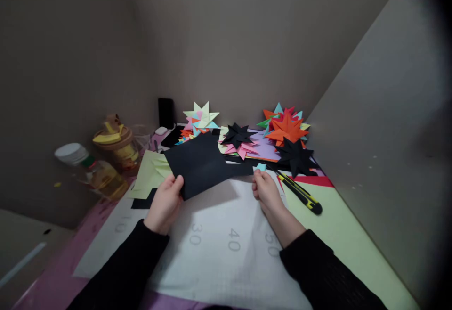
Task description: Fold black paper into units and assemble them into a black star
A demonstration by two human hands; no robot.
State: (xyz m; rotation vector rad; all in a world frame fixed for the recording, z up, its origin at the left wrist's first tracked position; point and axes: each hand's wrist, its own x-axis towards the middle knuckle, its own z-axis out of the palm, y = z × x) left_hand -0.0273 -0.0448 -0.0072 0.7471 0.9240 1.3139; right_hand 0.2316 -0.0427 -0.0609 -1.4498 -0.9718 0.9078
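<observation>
My left hand (165,202) pinches the lower left corner of a black sheet of paper (199,164) between thumb and fingers, holding it tilted above the mat. Closed on the end of a narrow black paper strip (240,170) is my right hand (266,190). The strip runs to the sheet's right edge; whether the two are joined I cannot tell. A small light blue paper piece (261,167) shows just above my right fingertips. To the right of that hand lies a yellow and black utility knife (300,193). The white numbered mat (212,263) spreads beneath both hands.
Folded paper stars stand at the back: a pale green one (201,114), a black one (237,134), an orange one (286,128). Pale green sheets (144,178) lie at left, near a bottle (102,173) and a lidded cup (122,147). Grey walls (219,41) enclose the table.
</observation>
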